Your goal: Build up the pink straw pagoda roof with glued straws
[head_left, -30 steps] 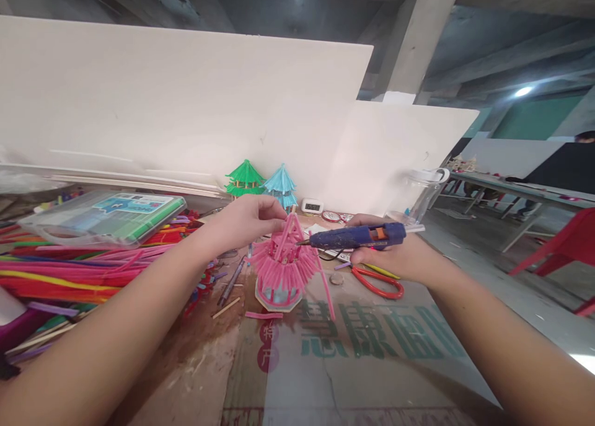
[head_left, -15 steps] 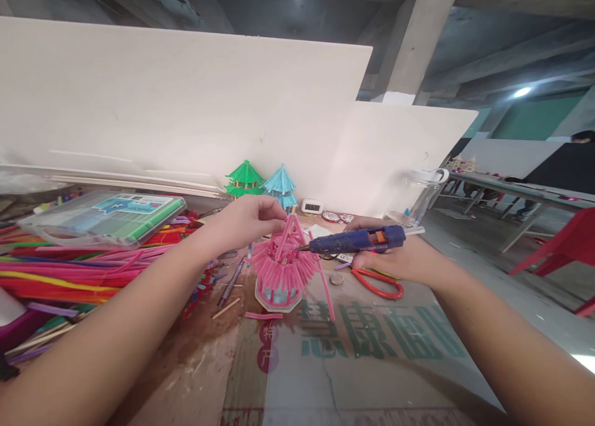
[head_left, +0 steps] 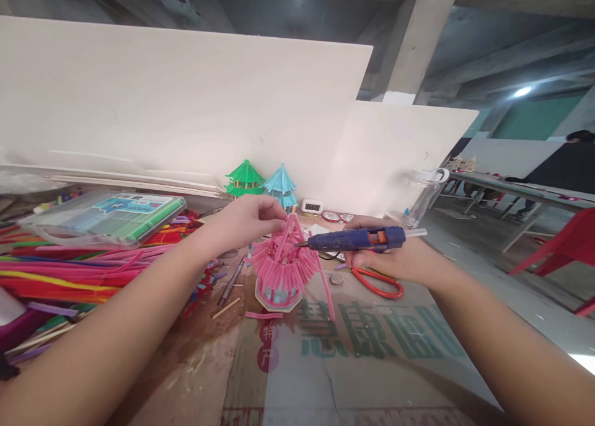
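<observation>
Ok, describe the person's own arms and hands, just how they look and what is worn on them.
Both forearms are bare as far as the picture shows: no sleeves, gloves, watch or bracelet in view. The left hand and the right hand also show no rings on the parts that can be seen. No markings are visible, and the fingernails are too small to judge.

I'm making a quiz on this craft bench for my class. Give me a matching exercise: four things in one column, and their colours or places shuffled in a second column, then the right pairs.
Things:
1. glue gun
2. straw pagoda under the left hand
3. scissors
4. small clock

Colours or places:
A. pink, standing on the cardboard
B. white, at the foot of the white board
C. dark blue, held in the right hand
D. red handles, lying flat beneath the right hand

Pairs: 1-C, 2-A, 3-D, 4-B

The left hand pinches the top of the pink model.
</observation>
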